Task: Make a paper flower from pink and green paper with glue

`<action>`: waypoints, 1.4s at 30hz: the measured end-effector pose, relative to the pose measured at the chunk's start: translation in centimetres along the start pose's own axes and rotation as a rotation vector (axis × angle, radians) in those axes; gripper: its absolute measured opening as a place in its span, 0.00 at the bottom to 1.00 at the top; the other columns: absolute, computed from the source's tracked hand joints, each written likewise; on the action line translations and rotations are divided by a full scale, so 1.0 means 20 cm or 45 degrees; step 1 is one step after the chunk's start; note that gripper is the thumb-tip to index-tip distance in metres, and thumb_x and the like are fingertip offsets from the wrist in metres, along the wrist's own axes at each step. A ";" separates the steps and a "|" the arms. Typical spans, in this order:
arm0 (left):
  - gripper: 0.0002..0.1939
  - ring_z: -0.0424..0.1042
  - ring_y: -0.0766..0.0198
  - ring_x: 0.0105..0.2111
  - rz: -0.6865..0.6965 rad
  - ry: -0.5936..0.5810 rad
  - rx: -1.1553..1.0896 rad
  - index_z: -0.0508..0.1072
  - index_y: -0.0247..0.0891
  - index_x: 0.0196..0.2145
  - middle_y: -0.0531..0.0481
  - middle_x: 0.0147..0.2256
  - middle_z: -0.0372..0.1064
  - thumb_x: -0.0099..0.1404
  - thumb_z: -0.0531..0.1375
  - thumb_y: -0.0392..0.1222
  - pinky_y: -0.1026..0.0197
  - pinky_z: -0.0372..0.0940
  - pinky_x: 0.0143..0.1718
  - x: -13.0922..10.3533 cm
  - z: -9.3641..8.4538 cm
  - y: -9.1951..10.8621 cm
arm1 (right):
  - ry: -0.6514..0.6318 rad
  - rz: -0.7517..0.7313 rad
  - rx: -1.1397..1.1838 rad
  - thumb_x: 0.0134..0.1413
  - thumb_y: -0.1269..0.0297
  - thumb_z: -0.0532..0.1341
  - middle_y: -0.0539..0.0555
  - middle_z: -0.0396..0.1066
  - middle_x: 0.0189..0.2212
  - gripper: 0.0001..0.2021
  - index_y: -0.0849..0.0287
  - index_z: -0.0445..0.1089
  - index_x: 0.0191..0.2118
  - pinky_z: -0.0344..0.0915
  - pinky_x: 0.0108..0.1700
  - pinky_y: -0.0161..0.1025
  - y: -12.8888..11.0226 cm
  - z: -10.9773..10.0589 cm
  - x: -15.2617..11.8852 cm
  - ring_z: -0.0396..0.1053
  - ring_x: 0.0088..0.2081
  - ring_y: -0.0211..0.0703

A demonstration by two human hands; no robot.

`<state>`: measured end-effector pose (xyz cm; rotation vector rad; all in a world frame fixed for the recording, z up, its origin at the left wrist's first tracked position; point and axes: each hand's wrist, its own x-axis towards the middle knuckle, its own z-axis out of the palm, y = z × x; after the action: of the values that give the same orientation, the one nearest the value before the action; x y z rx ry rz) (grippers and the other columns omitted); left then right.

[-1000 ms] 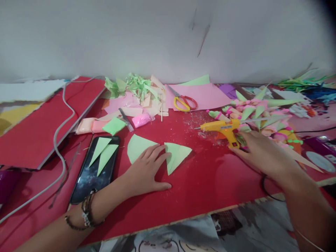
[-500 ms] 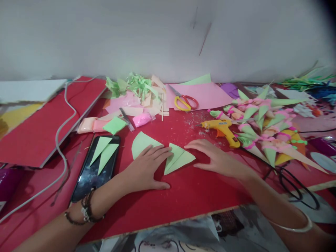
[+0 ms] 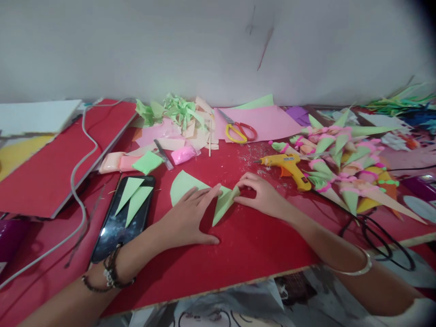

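A light green paper piece with a curved edge lies on the red tabletop. My left hand rests flat across it, fingers stretched and thumb apart. On the right, my right hand pinches the edge of a folded green paper flap between thumb and fingers, lifting it and bending it leftward. Part of the paper is hidden under the left hand. Two narrow green paper triangles lie on a black phone beside my left forearm.
A yellow glue gun with a black cord lies right of centre, beside a heap of paper cones. Scissors rest on pink paper. Farther left are a cutter knife, clay packets and a white cable.
My right hand has moved left and closed on the right edge of the green paper, folding it up and inward. My left hand stays in nearly the same place.
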<state>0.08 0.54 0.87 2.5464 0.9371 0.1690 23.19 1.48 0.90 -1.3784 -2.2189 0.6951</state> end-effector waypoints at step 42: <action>0.28 0.58 0.63 0.53 0.208 -0.146 0.363 0.58 0.37 0.55 0.51 0.56 0.56 0.57 0.46 0.26 0.60 0.52 0.54 0.10 -0.11 -0.11 | 0.005 -0.410 -0.476 0.56 0.73 0.49 0.61 0.66 0.40 0.13 0.64 0.67 0.43 0.65 0.43 0.42 -0.05 0.09 -0.04 0.65 0.42 0.45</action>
<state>-0.24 4.12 1.86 2.8602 0.7558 -0.0683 21.73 -0.01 -0.03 -1.1301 -2.5775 0.1700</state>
